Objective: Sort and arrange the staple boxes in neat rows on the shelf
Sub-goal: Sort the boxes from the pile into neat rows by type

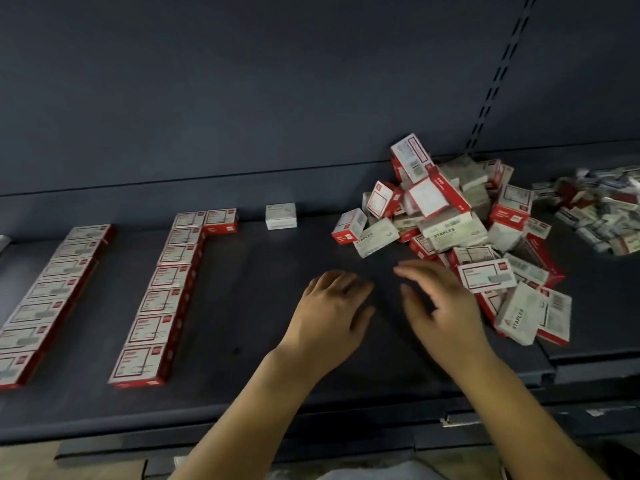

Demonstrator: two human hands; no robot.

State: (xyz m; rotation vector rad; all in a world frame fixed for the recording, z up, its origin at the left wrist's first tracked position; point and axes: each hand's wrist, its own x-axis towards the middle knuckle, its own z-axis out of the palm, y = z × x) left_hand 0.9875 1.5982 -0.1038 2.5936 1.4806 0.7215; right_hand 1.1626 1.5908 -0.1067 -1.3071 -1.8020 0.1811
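Dark shelf (263, 341), seen from the head camera looking down. Left hand (329, 306) hovers palm-down over bare shelf at centre, fingers loosely bent, grip holding nothing. Right hand (446, 306) just beside it, fingers stretched and spread toward the left, thumb out, grip also holding nothing; its back edge is close to the pile, contact cannot be told because of blur. Jumbled pile of staple boxes (453, 230) sits to the right of the hands, red-and-white and plain white boxes lying at all angles, some tilted on edge, a few white ones reading STAPLES. Two done rows run front to back on the left part of the shelf: middle row (161, 289) of red-and-white boxes lying flat and touching end to end, and far-left row (52, 292) likewise, partly cut by the frame edge. One extra red box (221, 220) lies beside the back end of the middle row, touching it. A single white box (281, 215) stands alone near the back, between the rows and the pile, apart from both. Further right, on the neighbouring shelf section, a blurred heap of wrapped packets (602, 209).
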